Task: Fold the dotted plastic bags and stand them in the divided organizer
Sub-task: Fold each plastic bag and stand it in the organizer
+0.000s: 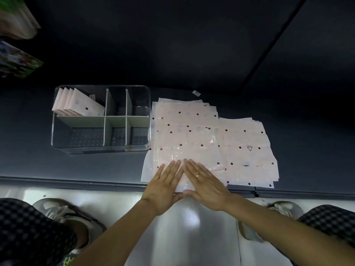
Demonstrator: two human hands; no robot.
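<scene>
Both hands, left (165,186) and right (204,182), press flat (fingers straight) on the top dotted bag (184,139).

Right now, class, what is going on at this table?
A person is flattening a dotted bag with both palms: left hand and right hand lie open on its near edge, fingertips almost meeting. More bags lie spread to the right. To the left stands the clear organizer; several folded bags already stand in its far left compartment, and the other compartments look empty.
</scene>
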